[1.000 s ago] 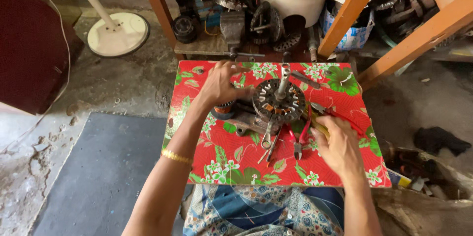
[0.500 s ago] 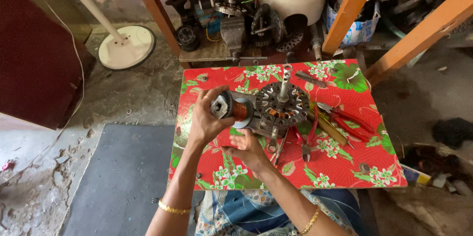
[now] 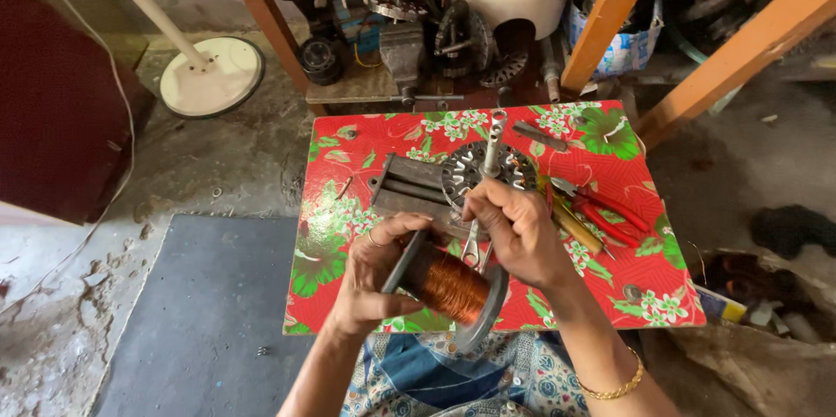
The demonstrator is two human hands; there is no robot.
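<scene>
Gold bangle (image 3: 615, 389); finger ring (image 3: 373, 241); floral garment (image 3: 453, 378)

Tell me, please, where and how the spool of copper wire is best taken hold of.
Probably by the spool of copper wire's grey end discs, not the winding. The spool lies tilted, one disc toward the left hand, the other toward the lap. The left hand already cups the upper disc from the left side, fingers over its rim. The right hand is above it, near the stator.
</scene>
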